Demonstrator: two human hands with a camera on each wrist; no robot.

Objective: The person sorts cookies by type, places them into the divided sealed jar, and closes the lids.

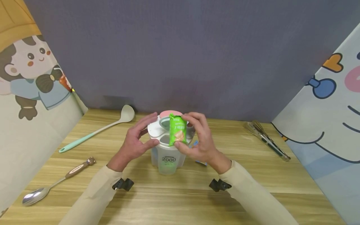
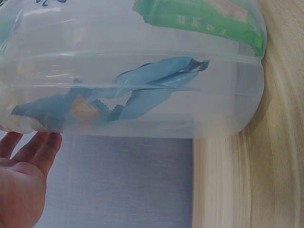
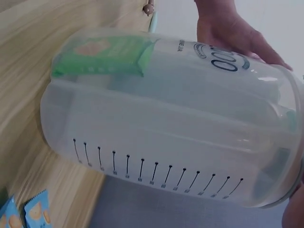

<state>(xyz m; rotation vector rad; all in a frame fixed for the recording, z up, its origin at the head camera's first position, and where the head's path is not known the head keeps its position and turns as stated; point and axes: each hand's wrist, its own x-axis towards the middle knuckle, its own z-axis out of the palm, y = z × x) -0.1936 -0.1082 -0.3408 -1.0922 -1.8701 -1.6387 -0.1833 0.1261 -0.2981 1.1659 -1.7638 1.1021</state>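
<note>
Right hand (image 1: 203,140) pinches green packet (image 1: 177,129) over container (image 1: 168,153) gripped by left hand (image 1: 136,142); filling seems partial, stowed packets (image 2: 147,90) within, loose packets (image 3: 39,209) outside.

From my end I see a mint-handled ladle (image 1: 95,133) and bear-topped steel spoon (image 1: 70,174) lying left on the wooden table (image 1: 174,203), metal tongs (image 1: 270,143) right, cartoon-printed panels (image 1: 33,72) flanking a grey backdrop (image 1: 180,56).
</note>
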